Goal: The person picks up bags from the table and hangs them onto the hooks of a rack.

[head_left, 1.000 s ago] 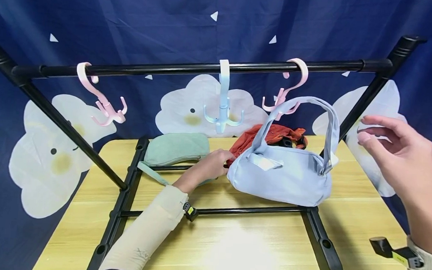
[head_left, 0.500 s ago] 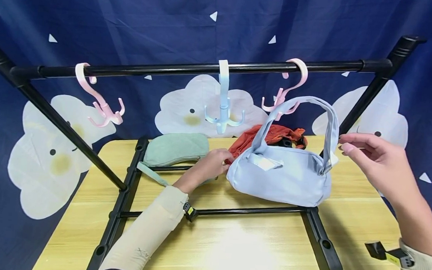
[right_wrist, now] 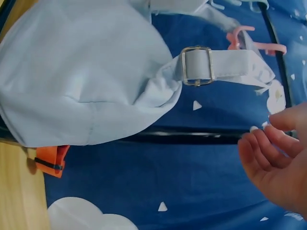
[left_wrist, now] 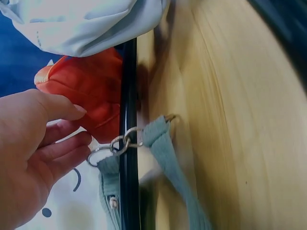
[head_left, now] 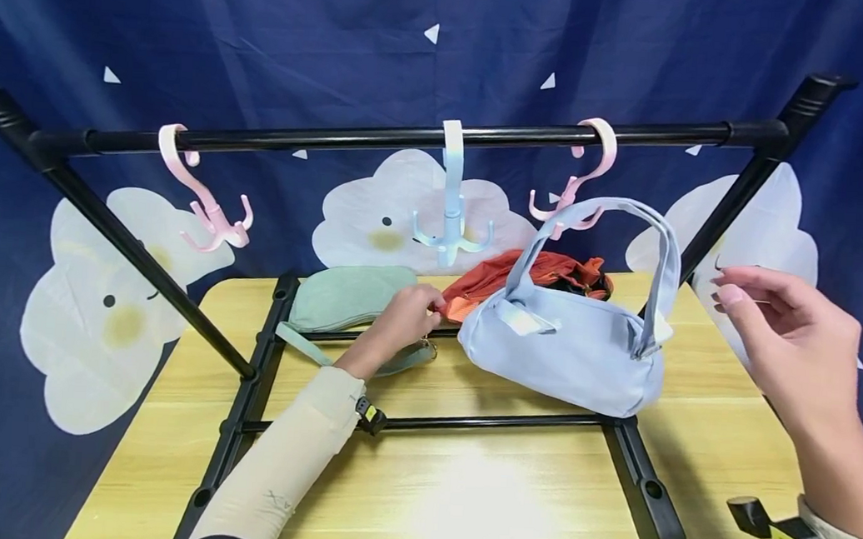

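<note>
Three bags (head_left: 557,353), three hooks (head_left: 453,175), two hands (head_left: 404,311), one rack (head_left: 350,138)

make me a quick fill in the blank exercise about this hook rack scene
From the black bar hang ____ pink hooks.
The hook between them is light ____.
The ____ hand touches the red cloth item.
In the head view, the blue bag is ____ of the green pouch.

Missing words: two; blue; left; right

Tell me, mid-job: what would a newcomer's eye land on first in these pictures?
First, the pale blue fabric handbag, tilted at right of centre in the head view, below the black tubular top rail. Next, the crumpled red-orange fabric bag behind it, pinched at its left end by the left grip. Then the cloud-printed navy fabric curtain across the background.
</note>
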The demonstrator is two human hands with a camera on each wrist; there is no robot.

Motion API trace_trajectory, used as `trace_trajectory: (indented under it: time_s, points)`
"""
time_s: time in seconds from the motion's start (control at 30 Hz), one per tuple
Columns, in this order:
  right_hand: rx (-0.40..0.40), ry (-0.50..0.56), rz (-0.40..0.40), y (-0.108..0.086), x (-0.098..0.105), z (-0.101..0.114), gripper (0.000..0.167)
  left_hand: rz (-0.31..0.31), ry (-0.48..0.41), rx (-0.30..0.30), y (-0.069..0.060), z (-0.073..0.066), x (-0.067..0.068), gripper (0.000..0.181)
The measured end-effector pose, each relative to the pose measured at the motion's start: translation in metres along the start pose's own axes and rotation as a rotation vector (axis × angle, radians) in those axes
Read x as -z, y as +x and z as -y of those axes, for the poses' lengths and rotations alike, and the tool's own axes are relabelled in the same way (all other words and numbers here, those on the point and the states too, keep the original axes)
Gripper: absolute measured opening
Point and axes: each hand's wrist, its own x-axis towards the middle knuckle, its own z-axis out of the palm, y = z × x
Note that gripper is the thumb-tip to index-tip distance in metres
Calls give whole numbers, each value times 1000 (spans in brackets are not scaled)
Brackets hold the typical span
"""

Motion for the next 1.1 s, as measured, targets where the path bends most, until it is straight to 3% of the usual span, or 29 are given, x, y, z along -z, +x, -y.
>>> trace_trajectory:
  time_s: [0.13,0.3,0.47,0.63,0.8,1.0,1.1]
  points:
    - [73,43,-65,-8,0,13,25,-18,14,48,-2,7,4,9]
    - [229,168,-89,-19,-5,30,24,-28,36,120,-5,18,10,9]
    - [358,319,-41,-30,-14,47,23,-24,33,143,-9,24,14,10]
    - [437,369,41,-43,-23,64,24,-7,38,142,-10,24,16,12]
    - [580,435,82,-54,-43,81,29,15,56,139,-11,22,17,15]
    - [652,272,153,-64,-67,87,40,34,50,101,-14,18,20,20]
    - [664,258,204,-68,-80,86,36,48,49,78,-15,18,22,21]
